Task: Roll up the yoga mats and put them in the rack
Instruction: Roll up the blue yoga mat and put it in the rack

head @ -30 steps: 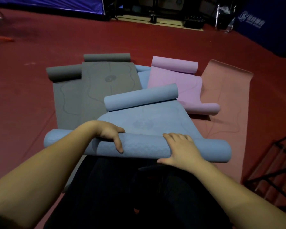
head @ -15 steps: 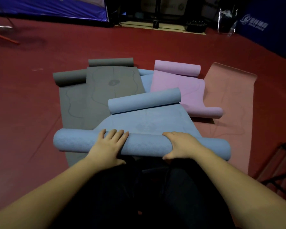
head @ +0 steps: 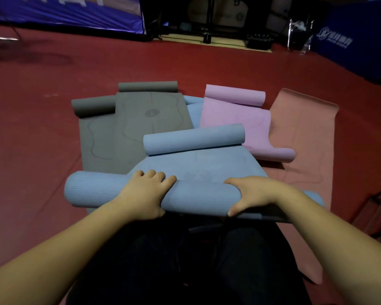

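A blue yoga mat (head: 198, 164) lies in front of me, curled at its far end and rolled into a thick tube at its near end. My left hand (head: 145, 194) and my right hand (head: 253, 194) both grip that near roll (head: 196, 197), fingers over the top and thumbs underneath. Behind it lie two grey mats (head: 141, 119), a pink mat (head: 235, 115), a salmon mat (head: 304, 137) and another blue mat (head: 194, 106), mostly flat with curled ends. A dark metal rack (head: 378, 208) shows at the right edge.
The floor is red (head: 31, 139). Blue banners (head: 64, 12) stand at the back left and back right. Dark equipment and a stand (head: 209, 20) fill the far middle. My dark trousers (head: 185, 260) fill the bottom of the view.
The near roll has grown thicker and moved forward over the mat. My left hand shifted from a one-sided hold to gripping over the top of the roll, and the view has come closer.
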Demonstrator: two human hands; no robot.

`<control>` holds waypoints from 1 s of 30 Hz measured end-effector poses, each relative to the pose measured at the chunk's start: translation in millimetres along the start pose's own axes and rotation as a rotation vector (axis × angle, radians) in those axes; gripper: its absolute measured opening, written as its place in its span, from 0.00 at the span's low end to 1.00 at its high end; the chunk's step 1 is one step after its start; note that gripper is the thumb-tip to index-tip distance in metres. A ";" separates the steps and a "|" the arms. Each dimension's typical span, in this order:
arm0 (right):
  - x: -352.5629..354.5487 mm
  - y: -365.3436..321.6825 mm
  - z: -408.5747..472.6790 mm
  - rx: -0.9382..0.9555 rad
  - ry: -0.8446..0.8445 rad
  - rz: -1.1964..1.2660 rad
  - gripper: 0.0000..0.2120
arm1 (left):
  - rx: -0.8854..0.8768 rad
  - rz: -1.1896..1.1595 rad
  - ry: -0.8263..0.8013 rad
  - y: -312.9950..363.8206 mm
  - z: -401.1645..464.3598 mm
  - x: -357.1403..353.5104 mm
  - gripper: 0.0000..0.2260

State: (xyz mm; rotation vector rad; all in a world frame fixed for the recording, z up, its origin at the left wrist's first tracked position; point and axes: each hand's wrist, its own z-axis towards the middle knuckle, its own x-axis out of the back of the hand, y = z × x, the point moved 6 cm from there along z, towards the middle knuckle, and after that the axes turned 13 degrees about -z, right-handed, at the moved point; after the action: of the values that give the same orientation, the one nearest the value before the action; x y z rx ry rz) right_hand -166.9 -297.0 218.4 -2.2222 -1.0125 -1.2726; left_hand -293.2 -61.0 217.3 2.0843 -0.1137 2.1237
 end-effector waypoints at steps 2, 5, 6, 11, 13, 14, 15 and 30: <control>-6.3 -1.8 1.3 0.012 -0.053 0.040 0.39 | 0.039 -0.041 -0.122 0.4 1.3 -4.5 0.34; -12.4 -4.3 8.1 0.030 -0.059 0.114 0.38 | 0.075 -0.132 -0.263 -3.7 7.1 -14.4 0.35; -12.8 -4.2 10.7 0.040 -0.037 0.131 0.38 | 0.087 -0.162 -0.298 -6.8 9.9 -16.6 0.35; -12.8 -6.5 8.0 0.035 0.096 0.010 0.44 | 0.167 -0.373 -0.449 -25.0 28.4 -25.1 0.35; -16.8 -11.4 2.0 -0.016 0.166 -0.091 0.47 | 0.196 -0.458 -0.524 -29.1 36.0 -28.3 0.35; -19.2 -15.1 -0.5 -0.045 0.213 -0.131 0.48 | 0.212 -0.495 -0.562 -31.2 39.5 -29.8 0.36; -22.4 -18.8 -2.2 -0.074 0.257 -0.167 0.49 | 0.227 -0.530 -0.599 -32.9 42.4 -30.6 0.36; -26.2 -9.5 25.3 -0.099 0.261 -0.159 0.46 | 0.105 -0.374 -0.378 -38.6 41.4 -30.8 0.42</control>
State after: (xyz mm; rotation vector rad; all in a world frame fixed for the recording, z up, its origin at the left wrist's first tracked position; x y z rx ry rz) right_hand -168.0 -285.0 182.8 -2.0084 -1.0602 -1.6650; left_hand -245.5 -31.9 185.2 2.3226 0.3247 1.5415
